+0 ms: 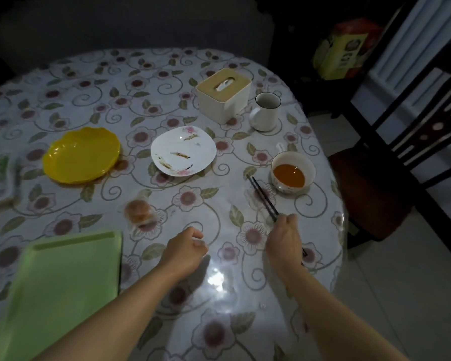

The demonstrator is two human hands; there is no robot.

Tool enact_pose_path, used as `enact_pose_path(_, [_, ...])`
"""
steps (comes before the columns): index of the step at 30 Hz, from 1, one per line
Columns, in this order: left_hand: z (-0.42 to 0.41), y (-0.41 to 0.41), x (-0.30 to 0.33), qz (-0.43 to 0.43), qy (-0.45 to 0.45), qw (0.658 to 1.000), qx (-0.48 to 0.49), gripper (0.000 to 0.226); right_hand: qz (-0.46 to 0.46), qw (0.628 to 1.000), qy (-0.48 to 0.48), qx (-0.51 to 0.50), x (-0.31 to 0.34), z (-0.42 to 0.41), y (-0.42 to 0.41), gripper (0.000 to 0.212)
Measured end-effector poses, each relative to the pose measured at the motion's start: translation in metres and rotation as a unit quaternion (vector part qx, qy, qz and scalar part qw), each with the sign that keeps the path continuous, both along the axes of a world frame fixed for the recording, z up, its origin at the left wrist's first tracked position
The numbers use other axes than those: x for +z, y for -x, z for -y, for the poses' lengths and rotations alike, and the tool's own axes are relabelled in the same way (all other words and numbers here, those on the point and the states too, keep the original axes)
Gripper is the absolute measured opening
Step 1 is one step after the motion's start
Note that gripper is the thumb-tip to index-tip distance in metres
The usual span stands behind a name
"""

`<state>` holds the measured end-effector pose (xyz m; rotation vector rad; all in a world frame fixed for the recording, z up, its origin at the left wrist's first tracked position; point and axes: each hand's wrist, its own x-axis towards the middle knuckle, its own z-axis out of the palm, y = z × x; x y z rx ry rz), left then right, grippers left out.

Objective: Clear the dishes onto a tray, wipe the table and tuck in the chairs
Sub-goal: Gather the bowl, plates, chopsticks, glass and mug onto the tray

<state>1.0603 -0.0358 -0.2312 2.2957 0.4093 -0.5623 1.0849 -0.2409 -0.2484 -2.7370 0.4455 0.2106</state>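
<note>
Between right-hand fingers point(288, 220): dark chopsticks point(263, 199), gripped near their lower end, tips pointing up-left toward the bowl point(293, 171), back ends poking out behind the right hand point(284, 241). Bowl holds orange liquid and sits just beyond the chopstick tips, on the tabletop point(219, 282). Left hand point(186, 247) hovers left of the right one, fingers loosely curled, holding nothing. Farther out from the fingers: dirty white plate point(184, 151) with food smears, yellow dish point(81, 155) to its left, white mug point(264, 112) and tissue box point(223, 95) beyond the bowl. Green tray point(63, 282) lies left of the left hand, bare. Blurry wrapped bun-like item point(138, 212) sits between tray and plate. Dark wooden chair point(401, 165) stands right of the tabletop, pulled out.
</note>
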Motion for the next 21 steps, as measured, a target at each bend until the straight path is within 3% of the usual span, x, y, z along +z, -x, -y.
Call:
enact_pose_path(12, [0.006, -0.024, -0.006, -0.01, -0.01, 1.0, 0.007, 0.016, -0.081, 0.996, 0.023, -0.005, -0.016, 0.03, -0.025, 0.029])
enact_pose_path(21, [0.029, -0.045, 0.008, -0.019, 0.011, 1.0, -0.008, 0.019, 0.019, 0.999, -0.022, 0.032, 0.021, 0.038, -0.03, 0.023])
